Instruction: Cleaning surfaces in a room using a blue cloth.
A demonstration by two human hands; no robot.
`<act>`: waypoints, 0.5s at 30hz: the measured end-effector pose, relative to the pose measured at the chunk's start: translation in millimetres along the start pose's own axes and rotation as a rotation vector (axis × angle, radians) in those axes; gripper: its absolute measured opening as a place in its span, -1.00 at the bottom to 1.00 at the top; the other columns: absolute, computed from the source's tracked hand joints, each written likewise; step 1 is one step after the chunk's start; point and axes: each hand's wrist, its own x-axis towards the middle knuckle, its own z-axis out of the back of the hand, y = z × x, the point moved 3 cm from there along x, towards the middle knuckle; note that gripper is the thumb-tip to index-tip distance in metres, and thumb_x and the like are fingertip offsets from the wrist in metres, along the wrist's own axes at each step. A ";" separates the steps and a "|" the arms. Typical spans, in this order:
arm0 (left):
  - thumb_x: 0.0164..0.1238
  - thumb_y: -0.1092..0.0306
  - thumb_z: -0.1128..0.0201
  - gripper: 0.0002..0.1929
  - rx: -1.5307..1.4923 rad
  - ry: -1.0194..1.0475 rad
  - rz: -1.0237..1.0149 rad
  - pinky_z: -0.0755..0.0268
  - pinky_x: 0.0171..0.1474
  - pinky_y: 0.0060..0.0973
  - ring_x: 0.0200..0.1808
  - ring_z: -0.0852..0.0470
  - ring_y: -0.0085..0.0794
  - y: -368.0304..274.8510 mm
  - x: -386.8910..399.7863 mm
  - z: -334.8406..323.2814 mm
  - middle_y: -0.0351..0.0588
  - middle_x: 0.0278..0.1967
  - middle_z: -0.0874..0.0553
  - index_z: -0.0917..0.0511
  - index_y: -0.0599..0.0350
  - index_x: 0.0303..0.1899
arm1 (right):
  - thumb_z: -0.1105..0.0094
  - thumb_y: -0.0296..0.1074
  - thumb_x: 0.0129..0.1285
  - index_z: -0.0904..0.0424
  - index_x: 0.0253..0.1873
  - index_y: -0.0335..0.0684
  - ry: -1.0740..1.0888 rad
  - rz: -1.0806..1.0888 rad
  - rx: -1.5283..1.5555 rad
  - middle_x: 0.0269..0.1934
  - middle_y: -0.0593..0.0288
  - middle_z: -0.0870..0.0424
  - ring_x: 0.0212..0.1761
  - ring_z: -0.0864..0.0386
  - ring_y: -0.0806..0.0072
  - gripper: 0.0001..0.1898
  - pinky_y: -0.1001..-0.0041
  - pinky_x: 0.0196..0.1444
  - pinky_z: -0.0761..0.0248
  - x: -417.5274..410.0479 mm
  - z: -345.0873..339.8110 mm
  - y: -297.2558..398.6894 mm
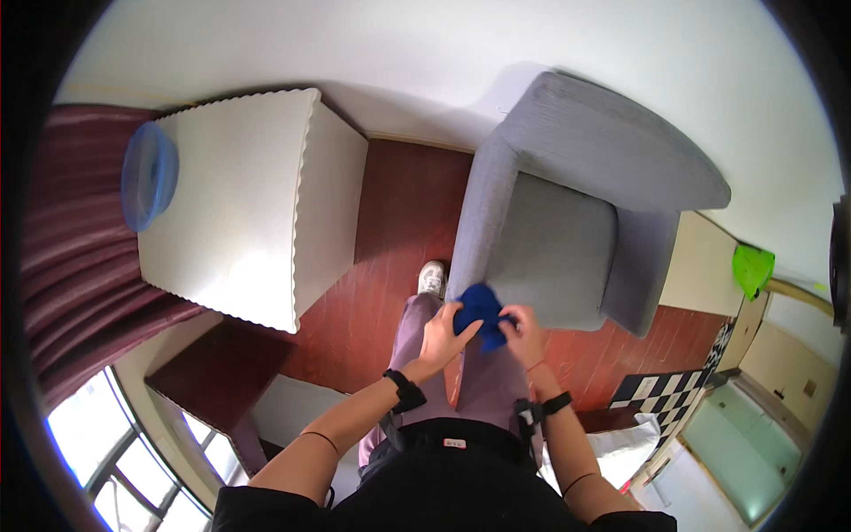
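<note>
Between both hands hangs a crumpled dark blue cloth (480,311), in front of my legs and close to the front of a grey upholstered armchair (555,246). My left hand (442,336) grips the cloth's left side, thumb towards the middle. On the right, the fingers of my right hand (525,336) pinch the cloth's edge. Part of the cloth overlaps the armchair's left arm in the view; whether it touches the chair I cannot tell.
A white cabinet (229,206) with a scalloped edge stands at left, bearing a translucent blue plastic basin (151,176) near a maroon curtain (86,199). Beyond the armchair, a bright green item (753,271) lies on a pale cabinet (701,266). The floor (412,206) is reddish wood.
</note>
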 end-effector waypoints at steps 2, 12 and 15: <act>0.19 0.21 -0.46 -0.52 0.086 -0.073 -0.207 -0.59 -0.04 -0.13 -0.09 -0.68 0.21 -33.1 30.7 4.1 0.41 0.09 -0.59 -0.48 0.21 0.05 | -0.20 -0.68 0.10 -0.54 -0.10 -0.27 -0.140 0.058 0.121 -0.11 0.16 -0.56 0.00 -0.54 0.33 -0.74 0.43 0.08 -0.39 37.0 22.8 2.9; 0.14 0.31 -0.47 -0.34 0.857 -0.092 -0.498 -0.58 0.05 -0.06 0.37 -0.31 0.37 -107.9 229.7 -39.5 0.09 0.43 -0.28 -0.48 -0.34 0.32 | -0.06 -0.63 0.18 -0.36 0.27 -0.18 -0.180 0.128 0.267 0.16 -0.15 -0.59 0.27 -0.49 -0.11 -0.48 0.17 0.28 -0.38 254.2 14.9 -33.8; 0.16 0.27 -0.44 -0.40 1.109 -0.057 -0.457 -0.45 0.10 -0.09 0.42 -0.31 0.18 -95.9 200.6 -46.5 -0.09 0.46 -0.32 -0.52 -0.34 0.28 | -0.02 -0.66 0.09 -0.34 0.30 -0.24 -0.280 0.088 0.252 0.20 -0.24 -0.54 0.25 -0.47 -0.17 -0.41 0.10 0.28 -0.36 218.2 -32.5 -54.7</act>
